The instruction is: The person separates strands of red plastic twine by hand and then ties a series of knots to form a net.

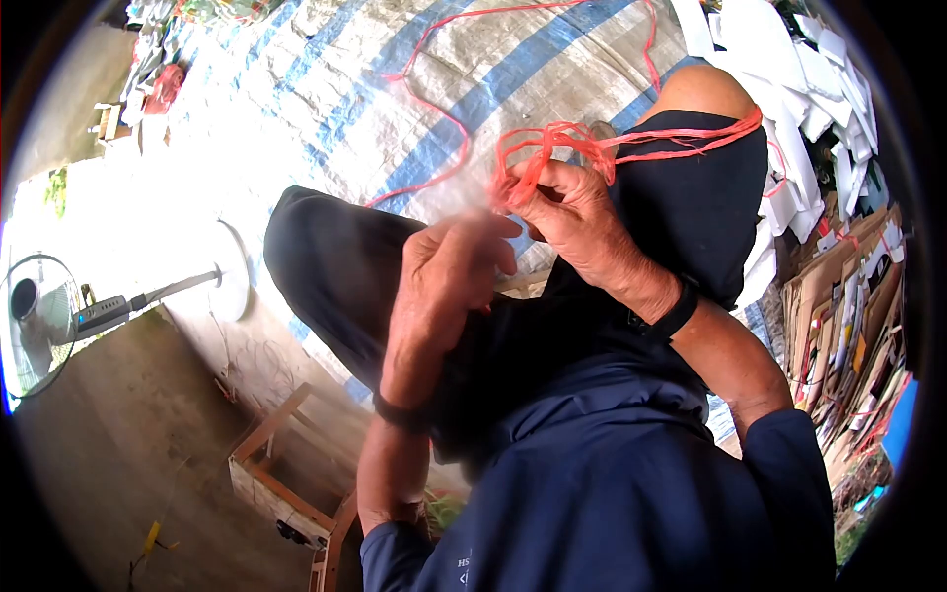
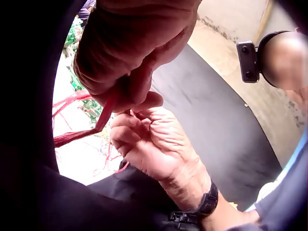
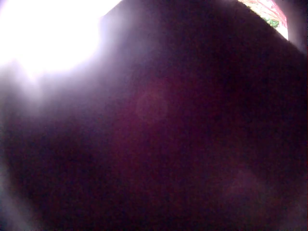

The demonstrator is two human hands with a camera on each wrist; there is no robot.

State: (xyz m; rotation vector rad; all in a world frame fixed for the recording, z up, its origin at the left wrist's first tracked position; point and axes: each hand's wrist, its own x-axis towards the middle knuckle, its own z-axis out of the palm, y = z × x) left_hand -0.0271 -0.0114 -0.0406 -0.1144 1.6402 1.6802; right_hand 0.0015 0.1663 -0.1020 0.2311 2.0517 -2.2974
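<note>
Though crinkled and looped, red twine (image 1: 595, 151) in the pinch of left hand (image 1: 446, 271) and right hand (image 1: 580, 219), striped sheeting (image 1: 345, 99) beyond.

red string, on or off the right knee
On: in the head view, strands of the red string lie across the right knee and reach its outer edge; whether they circle it is hidden.

Striped tarp (image 1: 326, 89) bare toward its left edge; passage there, beyond left knee (image 1: 321, 232). Red twine (image 1: 728, 131) strung from right hand (image 1: 582, 222) to right knee (image 1: 705, 91) bars that gap; loose strand curves mid-tarp. White scraps (image 1: 789, 89) crowd right edge. Left hand (image 1: 452, 266) near right, narrow room between.
</note>
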